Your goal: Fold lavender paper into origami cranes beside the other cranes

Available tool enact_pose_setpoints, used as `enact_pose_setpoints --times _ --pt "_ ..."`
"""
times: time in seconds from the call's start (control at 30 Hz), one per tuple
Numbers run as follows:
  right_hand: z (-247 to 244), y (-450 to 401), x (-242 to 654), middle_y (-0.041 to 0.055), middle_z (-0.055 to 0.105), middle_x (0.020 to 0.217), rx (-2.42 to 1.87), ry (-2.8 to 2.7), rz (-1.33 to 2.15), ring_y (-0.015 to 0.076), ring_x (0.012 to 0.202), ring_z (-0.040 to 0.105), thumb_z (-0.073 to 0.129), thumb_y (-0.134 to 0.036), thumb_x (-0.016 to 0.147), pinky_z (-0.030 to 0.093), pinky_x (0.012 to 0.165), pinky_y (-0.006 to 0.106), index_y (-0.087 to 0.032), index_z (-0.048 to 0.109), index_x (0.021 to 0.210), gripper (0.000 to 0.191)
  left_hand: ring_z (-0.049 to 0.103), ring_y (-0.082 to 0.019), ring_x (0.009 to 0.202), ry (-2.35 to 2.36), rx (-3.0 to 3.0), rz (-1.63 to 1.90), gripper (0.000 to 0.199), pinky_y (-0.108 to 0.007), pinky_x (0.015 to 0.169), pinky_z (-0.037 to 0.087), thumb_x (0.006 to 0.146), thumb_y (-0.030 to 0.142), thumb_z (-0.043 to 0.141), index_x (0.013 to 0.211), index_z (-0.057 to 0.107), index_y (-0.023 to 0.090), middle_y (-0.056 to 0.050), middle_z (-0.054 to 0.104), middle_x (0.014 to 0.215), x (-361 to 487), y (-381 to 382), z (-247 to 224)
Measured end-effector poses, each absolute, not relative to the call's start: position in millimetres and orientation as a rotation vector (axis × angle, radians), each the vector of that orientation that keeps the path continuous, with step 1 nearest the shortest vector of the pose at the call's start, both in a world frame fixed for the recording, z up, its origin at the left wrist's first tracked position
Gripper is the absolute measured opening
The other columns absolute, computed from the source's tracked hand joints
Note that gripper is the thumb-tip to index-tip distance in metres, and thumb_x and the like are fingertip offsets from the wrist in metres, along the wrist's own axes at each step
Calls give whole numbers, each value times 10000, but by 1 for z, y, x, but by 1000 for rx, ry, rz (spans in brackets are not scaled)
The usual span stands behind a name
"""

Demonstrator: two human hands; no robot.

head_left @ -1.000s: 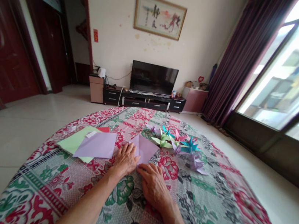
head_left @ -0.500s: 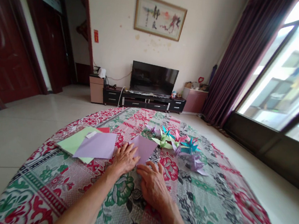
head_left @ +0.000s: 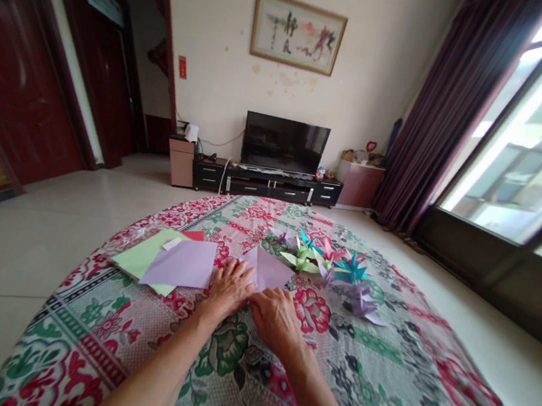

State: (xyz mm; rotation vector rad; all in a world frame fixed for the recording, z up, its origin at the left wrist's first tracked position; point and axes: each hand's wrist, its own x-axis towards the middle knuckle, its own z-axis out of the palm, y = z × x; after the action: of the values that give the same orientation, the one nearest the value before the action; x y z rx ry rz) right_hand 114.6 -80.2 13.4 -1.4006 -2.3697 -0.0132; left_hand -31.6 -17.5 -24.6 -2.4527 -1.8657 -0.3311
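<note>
On the flowery cloth | creased purple paper, right of the paper pile | left hand flat on it, fingers loosely spread; right hand curled at its near edge; cannot tell if pinching | might slip crooked if left presses too lightly

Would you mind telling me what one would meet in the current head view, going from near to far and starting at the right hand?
Right hand → purple paper by its fingers → farther teal paper bird → television → framed picture on the wall.
</note>
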Motion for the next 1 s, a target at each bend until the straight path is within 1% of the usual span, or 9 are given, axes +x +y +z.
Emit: enact_pose_setpoints --times 0.13,0.3,0.43,0.6,0.8,1.0 --pt "7 -74 111 37 585 825 -1430 -2343 4 170 799 503 471 -241 850 299 721 292 -235 636 856 165 233 -284 1307 -1834 -2472 -287 459 -493 993 298 882 406 322 1331 369 321 -15 311 1439 -34 -18 -24" --pt "4 -75 114 43 587 956 -1327 -2302 84 167 871 503 457 -230 866 338 766 291 -232 648 874 191 226 -271 1315 -1887 -2470 -311 468 -496 1006 278 894 430 252 1336 355 319 -5 300 1446 -34 -17 -24" --pt "1 -75 116 35 601 1019 -1238 -2276 112 165 912 506 462 -212 865 355 812 295 -224 653 869 191 215 -275 1324 -1928 -2461 -320 467 -496 1019 256 886 454 259 1324 371 336 -8 291 1451 -34 -16 -25" --pt "-4 -72 117 32 613 1025 -1207 -2251 141 158 909 523 475 -193 852 369 824 293 -222 662 864 189 203 -277 1331 -1973 -2459 -355 466 -492 1028 239 873 487 292 1313 388 366 -3 300 1447 -35 -15 -25" --pt "-7 -71 117 24 635 930 -1188 -2234 165 152 873 529 489 -200 852 368 826 287 -217 663 813 179 207 -310 1323 -2030 -2472 -365 462 -516 1015 241 849 524 337 1293 403 412 -1 297 1446 -38 -11 -21" --pt "-8 -70 118 26 638 935 -1195 -2234 171 149 875 534 482 -209 859 373 821 285 -225 666 829 187 273 -283 1273 -2027 -2474 -416 384 -493 996 283 871 449 340 1238 452 464 34 363 1400 -42 -9 -17"
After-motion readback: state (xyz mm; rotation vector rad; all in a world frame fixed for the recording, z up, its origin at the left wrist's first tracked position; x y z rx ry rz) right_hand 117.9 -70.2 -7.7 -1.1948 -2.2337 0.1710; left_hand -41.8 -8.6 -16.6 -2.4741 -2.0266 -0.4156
